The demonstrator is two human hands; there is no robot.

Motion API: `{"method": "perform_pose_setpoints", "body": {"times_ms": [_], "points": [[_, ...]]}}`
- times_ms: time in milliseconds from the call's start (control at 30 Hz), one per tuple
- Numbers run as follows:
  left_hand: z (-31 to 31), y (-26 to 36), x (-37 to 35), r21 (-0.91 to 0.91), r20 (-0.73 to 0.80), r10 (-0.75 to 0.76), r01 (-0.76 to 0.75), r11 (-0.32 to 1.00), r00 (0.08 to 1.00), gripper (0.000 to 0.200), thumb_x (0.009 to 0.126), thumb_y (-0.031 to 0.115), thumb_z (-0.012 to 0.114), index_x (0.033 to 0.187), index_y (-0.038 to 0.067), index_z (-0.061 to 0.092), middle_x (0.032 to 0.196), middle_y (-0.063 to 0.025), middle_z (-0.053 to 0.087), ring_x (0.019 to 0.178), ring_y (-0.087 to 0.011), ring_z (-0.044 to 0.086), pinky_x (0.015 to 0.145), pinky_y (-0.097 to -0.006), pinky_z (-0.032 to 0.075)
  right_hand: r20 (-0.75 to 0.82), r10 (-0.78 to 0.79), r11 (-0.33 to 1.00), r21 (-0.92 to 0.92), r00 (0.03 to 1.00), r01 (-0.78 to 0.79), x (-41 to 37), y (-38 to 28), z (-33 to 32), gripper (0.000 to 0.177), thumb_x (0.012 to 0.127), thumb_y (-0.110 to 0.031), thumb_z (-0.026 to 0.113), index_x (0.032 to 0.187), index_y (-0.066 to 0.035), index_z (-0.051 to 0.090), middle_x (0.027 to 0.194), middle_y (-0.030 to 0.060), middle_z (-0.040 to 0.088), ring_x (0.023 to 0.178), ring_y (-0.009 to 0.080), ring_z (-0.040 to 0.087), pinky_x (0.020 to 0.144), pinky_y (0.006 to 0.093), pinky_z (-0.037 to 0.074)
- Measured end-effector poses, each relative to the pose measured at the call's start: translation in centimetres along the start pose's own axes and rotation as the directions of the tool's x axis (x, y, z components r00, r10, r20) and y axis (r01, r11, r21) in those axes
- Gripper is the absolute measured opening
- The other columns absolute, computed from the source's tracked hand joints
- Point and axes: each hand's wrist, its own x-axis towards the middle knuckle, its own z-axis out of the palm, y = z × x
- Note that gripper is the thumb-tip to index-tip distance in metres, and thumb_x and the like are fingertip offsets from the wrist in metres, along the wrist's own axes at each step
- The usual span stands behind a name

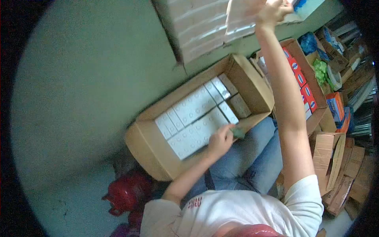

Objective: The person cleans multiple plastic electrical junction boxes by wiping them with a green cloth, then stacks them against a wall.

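My left hand point(221, 141) is over the near edge of a cardboard box, fingers closed on a small dark green thing point(237, 132), blurred, whose kind I cannot make out. The open cardboard box point(152, 150) holds rows of white cartons point(197, 102) with small round marks, and a few brown ones point(239, 105) at its right end. My right hand point(275, 11) is raised to the top edge of the view, fingers curled in front of a pale sheet point(241, 17). What it holds, if anything, does not show clearly.
A second cardboard box point(321, 96) with red-and-white packs point(302, 79) stands to the right. Beyond are a green plastic bag point(320, 71), an orange-and-blue pack point(335, 104) and flattened cardboard point(351, 162). A red shiny object point(128, 191) sits at lower left, near the wall point(87, 91).
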Motion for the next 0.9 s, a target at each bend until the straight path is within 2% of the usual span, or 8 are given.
{"method": "perform_pose_setpoints", "body": {"times_ms": [100,200,300,367,533,733,833,900], "points": [[0.2,-3.6,1.2,-0.269,-0.119,-0.247,0.209,0.94,0.962,0.033,0.099,0.022,0.046,0.12,-0.002,0.055,0.102,-0.0168,0.065,0.082,-0.0251,0.065,0.072,-0.0372,0.051,0.172,0.127,0.981,0.125,0.977,-0.15,-7.0,-4.5,-6.4,0.055,0.099,-0.049,0.038,0.119,0.002,0.048,0.112,0.0173,0.061,0.103,0.0291,0.058,0.093,0.0383,0.041],[-1.2,-5.9,2.9,-0.566,0.008,-0.586,0.487,0.665,0.81,0.046,0.102,0.038,0.043,0.125,-0.001,0.051,0.098,-0.0114,0.062,0.077,-0.0174,0.063,0.046,-0.0245,0.046,0.749,0.154,0.796,0.292,0.644,-0.531,-14.1,-11.6,-12.9,0.054,0.1,-0.047,0.032,0.11,0.0,0.057,0.104,0.0153,0.063,0.097,0.0285,0.058,0.09,0.04,0.042],[-3.0,-5.8,3.1,-0.586,-0.051,-0.56,0.429,0.687,0.827,0.048,0.099,0.043,0.049,0.122,0.001,0.053,0.101,-0.0089,0.063,0.087,-0.0133,0.062,0.064,-0.0258,0.05,0.927,-0.109,0.416,0.37,0.359,-0.83,-18.3,-16.8,-16.6,0.058,0.1,-0.05,0.028,0.105,-0.002,0.059,0.102,0.017,0.063,0.093,0.0288,0.058,0.086,0.0407,0.044],[-4.2,-4.4,3.8,-0.739,0.088,-0.582,0.445,0.506,0.808,0.046,0.097,0.041,0.055,0.121,0.002,0.054,0.111,-0.0089,0.063,0.099,-0.0126,0.059,0.078,-0.0267,0.051,0.913,-0.198,0.199,0.393,0.356,-0.898,-19.9,-18.8,-17.3,0.06,0.099,-0.052,0.026,0.101,-0.003,0.061,0.101,0.0181,0.063,0.09,0.0289,0.059,0.084,0.0412,0.045],[-5.3,-4.4,4.1,-0.554,-0.082,-0.327,0.23,0.8,0.941,0.037,0.09,0.024,0.068,0.117,0.001,0.058,0.104,-0.0054,0.066,0.092,-0.0113,0.061,0.075,-0.0256,0.05,0.889,-0.255,-0.013,0.389,0.38,-0.921,-22.3,-20.1,-17.1,0.068,0.098,-0.057,0.021,0.093,-0.006,0.065,0.097,0.0209,0.064,0.083,0.0294,0.061,0.078,0.0425,0.048],[-6.5,-6.6,3.9,-0.525,-0.148,-0.404,0.274,0.805,0.903,0.037,0.09,0.021,0.068,0.12,0.002,0.059,0.105,-0.0057,0.066,0.092,-0.0114,0.061,0.079,-0.0261,0.049,0.957,-0.012,0.237,0.284,0.29,-0.929,-19.3,-16.3,-17.9,0.079,0.097,-0.064,0.014,0.083,-0.01,0.069,0.093,0.0242,0.065,0.074,0.0299,0.062,0.071,0.0439,0.052],[-6.7,-6.8,4.0,-0.619,-0.143,-0.403,0.236,0.749,0.904,0.04,0.091,0.022,0.067,0.125,0.004,0.056,0.106,-0.0054,0.066,0.094,-0.0126,0.061,0.082,-0.0275,0.048,0.918,0.39,0.642,-0.329,-0.075,-0.692,-17.6,-5.6,-15.5,0.067,0.096,-0.058,0.035,0.101,0.001,0.065,0.098,0.0137,0.067,0.088,0.025,0.061,0.087,0.0348,0.046],[-7.2,-5.3,4.2,-0.749,-0.082,-0.451,0.244,0.616,0.889,0.043,0.091,0.023,0.067,0.128,0.006,0.053,0.108,-0.0053,0.066,0.096,-0.0134,0.061,0.084,-0.0285,0.048,0.672,0.738,0.568,-0.666,-0.058,-0.483,-19.1,2.2,-14.4,0.051,0.094,-0.046,0.05,0.105,0.001,0.066,0.104,0.0107,0.068,0.091,0.0174,0.06,0.087,0.0299,0.045]]}}
